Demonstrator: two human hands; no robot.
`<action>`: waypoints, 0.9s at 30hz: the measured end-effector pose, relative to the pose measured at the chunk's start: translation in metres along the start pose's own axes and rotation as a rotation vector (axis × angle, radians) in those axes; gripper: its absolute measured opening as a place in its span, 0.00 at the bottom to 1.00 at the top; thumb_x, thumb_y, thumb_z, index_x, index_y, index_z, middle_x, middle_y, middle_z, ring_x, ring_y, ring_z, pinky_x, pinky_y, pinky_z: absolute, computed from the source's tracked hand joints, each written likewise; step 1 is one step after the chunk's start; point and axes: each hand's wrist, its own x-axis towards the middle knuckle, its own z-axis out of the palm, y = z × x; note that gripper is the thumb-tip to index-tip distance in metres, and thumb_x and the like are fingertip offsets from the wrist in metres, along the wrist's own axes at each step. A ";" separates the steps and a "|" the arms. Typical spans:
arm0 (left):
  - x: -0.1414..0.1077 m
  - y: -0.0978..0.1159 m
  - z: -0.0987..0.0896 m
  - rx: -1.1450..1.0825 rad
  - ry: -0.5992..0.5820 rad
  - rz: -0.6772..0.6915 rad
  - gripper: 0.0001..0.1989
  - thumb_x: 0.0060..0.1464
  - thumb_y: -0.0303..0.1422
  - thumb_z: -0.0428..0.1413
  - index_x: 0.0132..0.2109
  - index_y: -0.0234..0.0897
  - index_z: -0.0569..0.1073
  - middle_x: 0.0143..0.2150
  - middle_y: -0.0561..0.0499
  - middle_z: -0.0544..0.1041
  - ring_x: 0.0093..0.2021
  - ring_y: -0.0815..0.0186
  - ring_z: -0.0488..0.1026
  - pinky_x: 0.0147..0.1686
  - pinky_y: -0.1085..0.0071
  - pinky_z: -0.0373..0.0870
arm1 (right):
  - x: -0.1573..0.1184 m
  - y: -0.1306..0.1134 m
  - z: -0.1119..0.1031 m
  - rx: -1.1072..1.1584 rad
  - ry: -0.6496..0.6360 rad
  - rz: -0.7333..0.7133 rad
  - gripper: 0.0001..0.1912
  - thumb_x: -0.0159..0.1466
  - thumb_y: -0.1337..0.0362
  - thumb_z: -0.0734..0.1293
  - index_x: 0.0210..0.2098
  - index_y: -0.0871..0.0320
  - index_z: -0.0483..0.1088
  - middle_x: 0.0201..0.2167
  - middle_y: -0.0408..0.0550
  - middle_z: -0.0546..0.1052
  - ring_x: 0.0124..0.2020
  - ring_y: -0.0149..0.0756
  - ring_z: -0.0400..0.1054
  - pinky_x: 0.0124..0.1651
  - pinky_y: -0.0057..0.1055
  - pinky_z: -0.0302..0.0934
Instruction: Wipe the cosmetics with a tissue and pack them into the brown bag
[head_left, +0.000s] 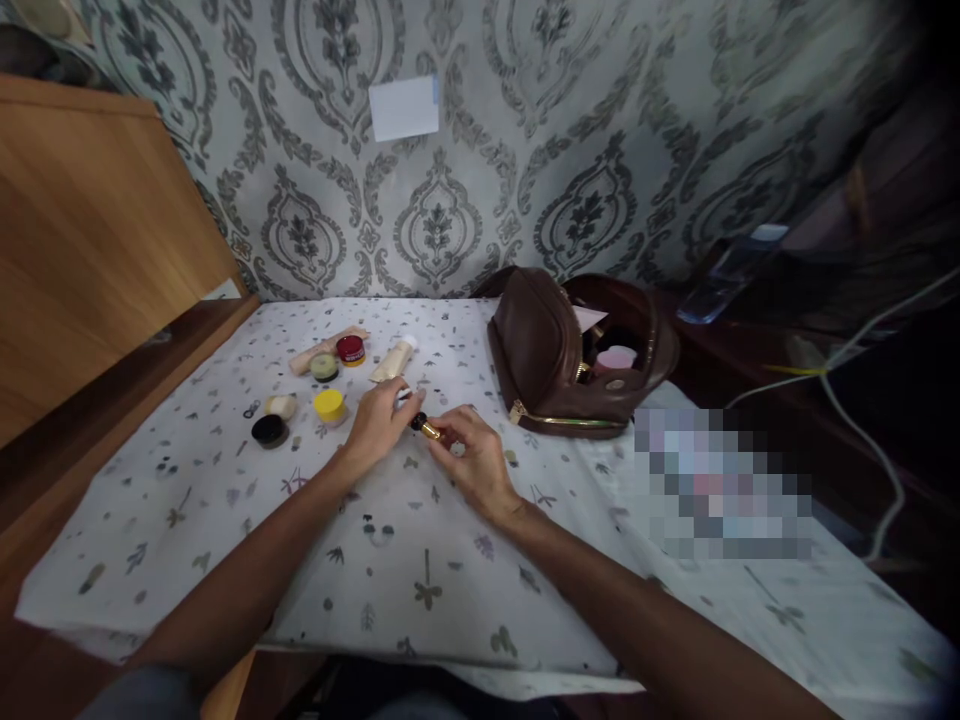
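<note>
My right hand pinches a small black-and-gold cosmetic tube that looks like a lipstick, its black end pointing toward my left hand. Just to its left, my left hand is closed with thumb and fingers together; a small bit of something pale and dark shows at the fingertips, too small to name. Beyond the left hand lies a cream squeeze tube with a white cap. Left of that hand is a jar with a yellow lid.
Farther left are a red-lidded jar, a green-topped jar, a beige tube, a cream-coloured jar and a black-lidded jar. An unzipped brown bag stands back right. A pixelated patch covers something at right.
</note>
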 end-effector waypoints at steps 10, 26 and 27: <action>0.007 -0.009 0.011 -0.636 -0.072 -0.467 0.19 0.53 0.49 0.53 0.30 0.37 0.69 0.19 0.57 0.65 0.15 0.72 0.61 0.12 0.76 0.50 | 0.009 0.007 -0.002 0.345 0.082 0.228 0.12 0.56 0.58 0.73 0.38 0.55 0.77 0.33 0.45 0.76 0.33 0.33 0.68 0.39 0.32 0.65; -0.024 0.019 0.020 -0.206 -0.080 0.007 0.18 0.61 0.42 0.51 0.54 0.38 0.63 0.32 0.54 0.73 0.32 0.64 0.72 0.35 0.70 0.66 | 0.007 0.001 0.002 0.490 -0.033 0.471 0.18 0.57 0.48 0.70 0.33 0.57 0.75 0.28 0.43 0.73 0.32 0.34 0.64 0.40 0.31 0.60; -0.023 0.019 0.019 -0.180 -0.082 0.023 0.18 0.62 0.42 0.49 0.55 0.39 0.63 0.33 0.54 0.73 0.32 0.64 0.72 0.36 0.70 0.66 | 0.007 -0.001 0.002 0.475 -0.077 0.442 0.18 0.58 0.48 0.69 0.33 0.57 0.75 0.28 0.43 0.73 0.32 0.34 0.64 0.39 0.31 0.59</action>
